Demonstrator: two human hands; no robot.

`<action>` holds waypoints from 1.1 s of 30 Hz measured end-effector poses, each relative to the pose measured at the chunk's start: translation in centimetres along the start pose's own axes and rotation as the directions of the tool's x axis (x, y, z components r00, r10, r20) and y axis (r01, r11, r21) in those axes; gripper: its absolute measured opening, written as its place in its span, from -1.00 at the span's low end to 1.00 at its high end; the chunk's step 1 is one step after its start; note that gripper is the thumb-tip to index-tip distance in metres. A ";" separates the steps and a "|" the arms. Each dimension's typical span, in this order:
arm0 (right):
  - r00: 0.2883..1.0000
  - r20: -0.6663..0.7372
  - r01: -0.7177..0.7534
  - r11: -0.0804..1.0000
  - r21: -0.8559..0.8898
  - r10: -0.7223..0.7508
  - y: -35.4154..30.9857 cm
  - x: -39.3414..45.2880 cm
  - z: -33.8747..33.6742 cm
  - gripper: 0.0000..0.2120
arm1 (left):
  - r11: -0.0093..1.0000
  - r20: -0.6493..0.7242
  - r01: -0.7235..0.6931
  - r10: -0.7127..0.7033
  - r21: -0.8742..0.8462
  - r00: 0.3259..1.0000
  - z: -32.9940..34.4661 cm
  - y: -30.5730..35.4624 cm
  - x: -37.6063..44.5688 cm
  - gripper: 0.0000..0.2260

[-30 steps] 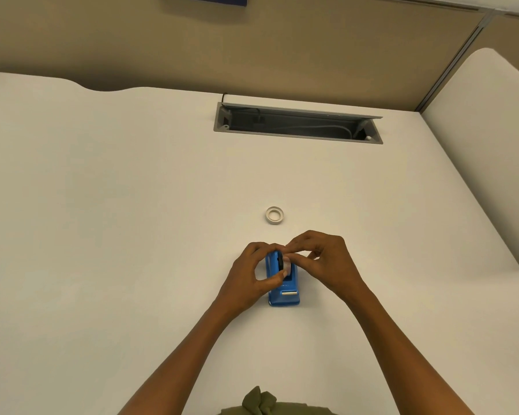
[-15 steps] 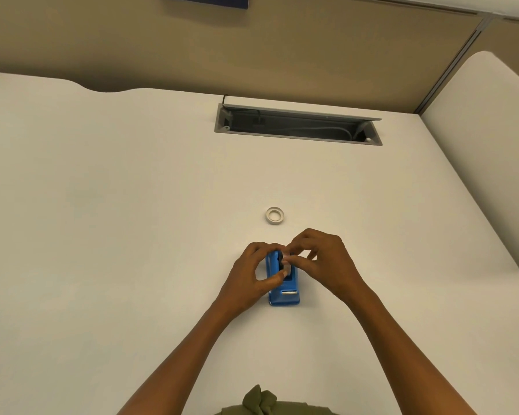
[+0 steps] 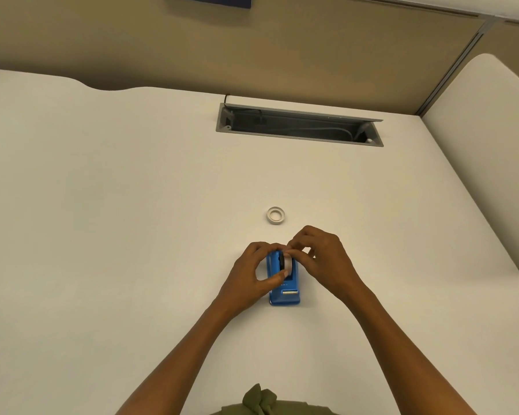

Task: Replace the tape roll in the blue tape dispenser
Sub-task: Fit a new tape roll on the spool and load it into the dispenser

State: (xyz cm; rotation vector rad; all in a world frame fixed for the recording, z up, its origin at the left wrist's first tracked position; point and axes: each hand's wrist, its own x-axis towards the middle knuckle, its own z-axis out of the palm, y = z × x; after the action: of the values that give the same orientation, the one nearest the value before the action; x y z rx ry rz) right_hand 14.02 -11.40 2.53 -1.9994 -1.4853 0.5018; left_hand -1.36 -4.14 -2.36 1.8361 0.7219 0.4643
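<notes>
- Boxy, glossy blue tape dispenser (image 3: 283,290) on a smooth white desk (image 3: 117,235).
- Left hand (image 3: 252,272) and right hand (image 3: 321,259) together pinch its white tape roll (image 3: 287,262), partly hiding it.
- 1 small white ring (image 3: 275,215) lies beyond.

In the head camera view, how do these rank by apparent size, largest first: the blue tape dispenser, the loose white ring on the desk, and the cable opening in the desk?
1. Cable opening
2. Blue tape dispenser, partly hidden by hands
3. Loose white ring

The opening lies farthest, yet looks largest.

Glossy blue plastic dispenser (image 3: 284,287), matt desk (image 3: 132,235)
</notes>
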 end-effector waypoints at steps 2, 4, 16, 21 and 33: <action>1.000 -0.007 0.009 1.000 -0.023 -0.009 0.0 -0.2 0.1 -0.93 | 0.999 0.047 0.030 -0.029 -0.016 0.998 -0.3 0.0 -0.2 -0.43; 0.997 -0.057 0.043 0.995 -0.089 -0.048 0.0 -0.7 0.3 -0.95 | 0.998 0.133 0.059 -0.057 -0.007 0.989 -0.7 -0.2 -0.5 -0.18; 0.902 -0.347 0.118 0.920 -0.374 -0.257 0.0 -4.3 2.4 -0.93 | 0.995 0.197 0.031 -0.049 0.094 0.979 -0.7 -0.8 -0.8 -0.08; 0.880 -0.389 0.109 0.912 -0.395 -0.273 -0.2 -5.1 3.0 -0.97 | 0.994 0.200 0.038 -0.058 0.101 0.978 -0.7 -1.0 -0.7 -0.10; 0.831 -0.477 0.094 0.916 -0.389 -0.288 -0.4 -6.7 4.0 -0.88 | 0.993 0.188 0.045 -0.066 0.113 0.980 -0.6 -1.2 -0.7 -0.10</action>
State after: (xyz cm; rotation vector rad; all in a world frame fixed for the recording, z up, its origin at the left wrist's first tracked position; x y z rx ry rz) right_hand 9.20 -16.74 -0.52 -1.9854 -1.4588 -0.4128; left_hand -2.56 -3.89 -3.19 1.9261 0.6757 0.2111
